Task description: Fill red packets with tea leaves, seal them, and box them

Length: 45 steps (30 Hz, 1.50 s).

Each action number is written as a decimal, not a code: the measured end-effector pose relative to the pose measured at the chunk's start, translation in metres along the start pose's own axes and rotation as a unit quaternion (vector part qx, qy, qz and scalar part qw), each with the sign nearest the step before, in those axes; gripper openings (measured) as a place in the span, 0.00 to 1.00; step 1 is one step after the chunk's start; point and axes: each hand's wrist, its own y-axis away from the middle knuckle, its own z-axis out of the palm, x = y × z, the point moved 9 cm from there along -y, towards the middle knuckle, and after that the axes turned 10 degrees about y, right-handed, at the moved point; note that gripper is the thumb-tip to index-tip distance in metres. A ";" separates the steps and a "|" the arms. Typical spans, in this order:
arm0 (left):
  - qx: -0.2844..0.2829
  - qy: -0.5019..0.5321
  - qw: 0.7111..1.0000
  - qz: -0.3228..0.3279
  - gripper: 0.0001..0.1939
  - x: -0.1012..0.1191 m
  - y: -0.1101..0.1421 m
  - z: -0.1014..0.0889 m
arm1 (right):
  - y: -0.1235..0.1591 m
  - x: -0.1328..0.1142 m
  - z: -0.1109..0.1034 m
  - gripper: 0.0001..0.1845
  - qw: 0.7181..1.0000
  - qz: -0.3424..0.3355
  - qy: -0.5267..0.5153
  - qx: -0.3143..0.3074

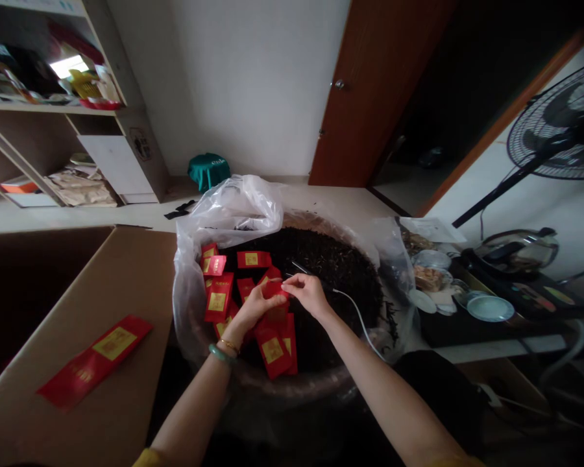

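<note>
My left hand (254, 307) and my right hand (307, 292) meet over a large bag-lined basket (209, 337) heaped with dark loose tea leaves (335, 266). Both hands pinch the top of one small red packet (275, 290) with a gold label. Several more red packets (219, 295) lie scattered on the leaves to the left and below the hands. A green bangle and a thin gold bracelet sit on my left wrist. A thin white cable (357, 314) trails from near my right hand over the leaves.
A cardboard box flap (126, 272) at left carries a strip of flat red packets (95, 360). A low tray with tea ware, bowls (489, 308) and a kettle (516, 250) stands at right. Behind are shelves (43, 110), a green bag (208, 170), a wooden door (370, 84) and a fan (559, 130).
</note>
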 end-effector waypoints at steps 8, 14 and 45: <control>0.007 0.042 0.996 -0.078 0.25 -0.016 0.004 0.002 | -0.020 0.007 -0.031 0.17 0.956 -0.074 0.282 0.033; 0.006 0.041 0.997 -0.063 0.25 -0.017 0.001 -0.001 | -0.032 0.044 -0.039 0.31 0.768 -0.018 0.639 -0.038; -0.029 0.007 0.999 -0.031 0.21 -0.019 -0.001 -0.001 | 0.010 -0.051 -0.029 0.16 0.899 -0.141 0.392 -0.131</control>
